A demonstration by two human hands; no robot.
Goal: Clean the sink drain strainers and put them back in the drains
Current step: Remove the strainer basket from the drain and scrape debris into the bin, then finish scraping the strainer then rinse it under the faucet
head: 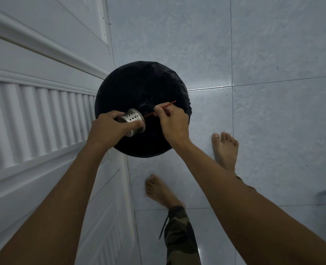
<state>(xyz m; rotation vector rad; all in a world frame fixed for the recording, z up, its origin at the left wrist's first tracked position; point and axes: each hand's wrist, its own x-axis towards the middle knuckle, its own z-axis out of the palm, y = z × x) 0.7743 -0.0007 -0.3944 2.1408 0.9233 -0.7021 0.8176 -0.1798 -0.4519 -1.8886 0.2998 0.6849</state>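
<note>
Grey glossy floor tiles (273, 54), white louvred door (34, 111) alongside, and a round bin lined with a black bag (135, 83) against the door. Over the bin, left hand (110, 129) has fingers clamped round a perforated stainless-steel cup strainer (132, 119), tipped sideways. Right hand (172, 121) pinches a thin red stick (169, 104), tip at the strainer's mouth. Step looks like scraping gunk out. Next needs poking inside, then rinsing. Steel is dull, holes look open.

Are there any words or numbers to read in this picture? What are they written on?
No words or numbers can be read here.
Bin bag: one tiny pale mark, too small and blurred to read.
Strainer: only round holes, no letters showing.
Red stick, white door, floor tiles: no writing on them.
</note>
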